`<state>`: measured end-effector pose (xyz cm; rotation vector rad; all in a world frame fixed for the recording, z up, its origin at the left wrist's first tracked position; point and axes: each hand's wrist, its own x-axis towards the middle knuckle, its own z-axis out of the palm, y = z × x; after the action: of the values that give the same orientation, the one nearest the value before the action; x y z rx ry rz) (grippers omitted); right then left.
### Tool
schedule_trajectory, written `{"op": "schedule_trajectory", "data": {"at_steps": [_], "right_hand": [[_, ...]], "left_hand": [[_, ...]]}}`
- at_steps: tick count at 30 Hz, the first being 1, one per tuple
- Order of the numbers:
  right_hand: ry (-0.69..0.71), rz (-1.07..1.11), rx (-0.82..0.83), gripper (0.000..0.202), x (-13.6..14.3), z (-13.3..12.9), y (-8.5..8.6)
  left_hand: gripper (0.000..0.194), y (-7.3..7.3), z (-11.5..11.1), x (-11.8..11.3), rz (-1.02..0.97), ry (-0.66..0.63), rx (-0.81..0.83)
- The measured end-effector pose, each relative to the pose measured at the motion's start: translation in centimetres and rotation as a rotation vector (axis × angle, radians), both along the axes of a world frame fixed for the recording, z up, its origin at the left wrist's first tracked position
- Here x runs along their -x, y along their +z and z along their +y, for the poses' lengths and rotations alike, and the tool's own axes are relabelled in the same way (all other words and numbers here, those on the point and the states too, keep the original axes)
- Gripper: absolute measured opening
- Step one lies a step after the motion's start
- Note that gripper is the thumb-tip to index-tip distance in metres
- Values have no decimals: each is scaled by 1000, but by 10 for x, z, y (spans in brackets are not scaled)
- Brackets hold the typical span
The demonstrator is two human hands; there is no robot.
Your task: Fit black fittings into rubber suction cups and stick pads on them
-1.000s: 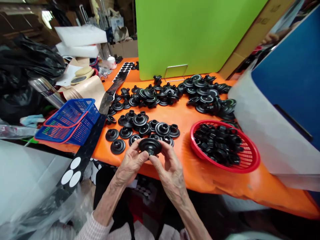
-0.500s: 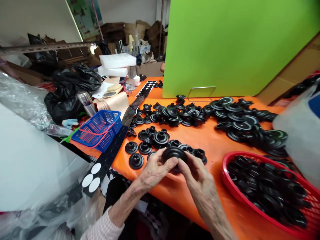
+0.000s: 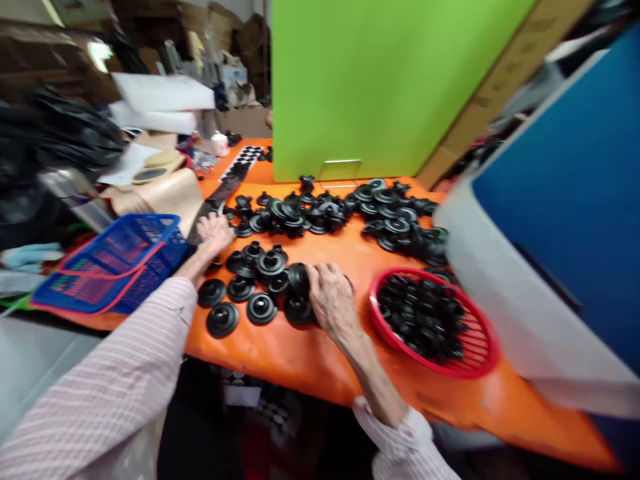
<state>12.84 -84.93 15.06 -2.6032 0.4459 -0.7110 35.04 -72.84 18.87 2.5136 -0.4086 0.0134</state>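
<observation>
On the orange table (image 3: 280, 363), my right hand (image 3: 333, 300) is closed on a black round part (image 3: 299, 280) at the right side of the near group of black discs. My left hand (image 3: 215, 233) reaches out at the left, fingers spread, beside the dark strip and the left end of the far heap of black parts (image 3: 287, 215); nothing shows in it. Nearer to me, several black discs with raised hubs (image 3: 223, 319) lie flat between my hands and the table's front edge.
A red basket (image 3: 487, 333) of small black parts stands at the right. At the left is a blue basket (image 3: 125, 283). A green panel (image 3: 370, 87) rises behind the far heap, and a blue and white panel (image 3: 565, 200) stands at the right.
My hands have moved apart from the black disc they held together. My left hand went left and forward and opened; my right hand is now over the near group. The view has turned right.
</observation>
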Motion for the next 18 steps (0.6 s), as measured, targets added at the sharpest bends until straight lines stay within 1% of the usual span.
{"op": "schedule_trajectory", "data": {"at_steps": [2,4,6,7,9,10,11,13,14,16,17,18], "right_hand": [[-9,34,-34,33,16,2,12],[-64,32,-54,31,37,-3,21],[-159,39,-1,29,62,-20,25],[-218,64,55,29,74,-32,24],[-329,147,202,29,92,-60,18],[-351,202,286,29,97,-73,14],[-343,254,358,28,99,-84,10],[-315,331,465,25,98,-97,4],[-302,357,500,23,96,-100,3],[-305,402,554,23,92,-101,4],[-310,427,575,22,90,-100,6],[-315,451,590,22,89,-100,9]], "left_hand": [[28,-2,1,0,28,-51,-9],[26,-3,5,-1,19,-103,4],[28,-2,8,-1,-10,-115,18],[30,0,9,-1,-18,-109,68],[37,8,9,0,7,-78,251],[39,12,10,2,32,-58,356],[38,18,11,5,63,-49,434],[29,29,16,19,181,-60,585],[22,33,20,29,283,-77,692],[12,38,31,59,575,-96,1010],[11,37,37,77,740,-84,1141],[12,34,43,96,843,-22,1216]]}}
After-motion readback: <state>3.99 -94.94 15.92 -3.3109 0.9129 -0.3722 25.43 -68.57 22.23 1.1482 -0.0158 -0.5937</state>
